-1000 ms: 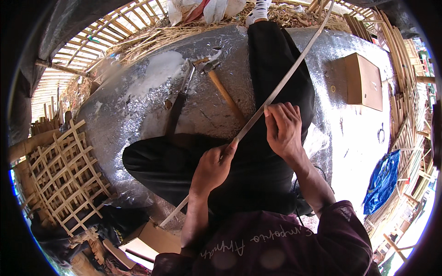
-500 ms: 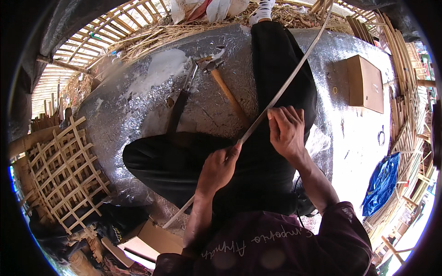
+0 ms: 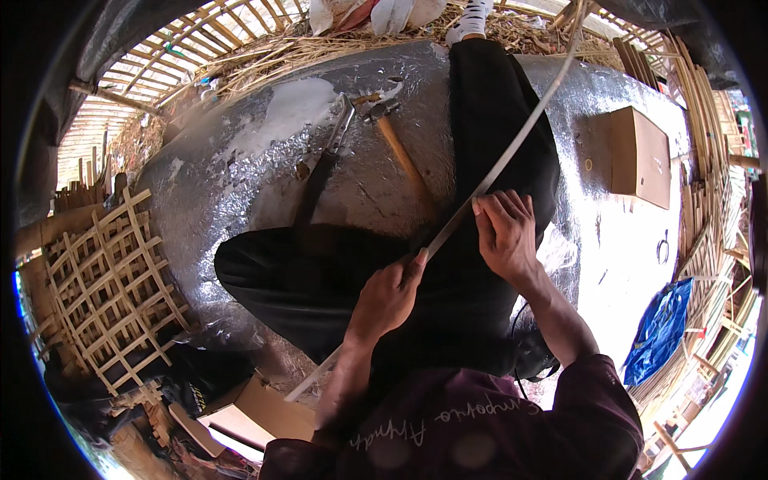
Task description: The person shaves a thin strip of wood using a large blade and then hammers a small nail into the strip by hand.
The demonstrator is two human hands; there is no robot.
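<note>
Bamboo strip [image 3: 512, 156] pinched in both my closed hands, left [image 3: 390, 296] and right [image 3: 506, 234]; overbending could snap it near the hammer [image 3: 400, 148]

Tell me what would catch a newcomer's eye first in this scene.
First, the long bamboo strip running diagonally across the middle, gripped by the left hand low down and the right hand just above it, over the person's black-trousered legs. Next, the shiny silver mat underneath, with a hammer and a long knife lying beyond the knee. At the left edge stands a woven bamboo lattice.
</note>
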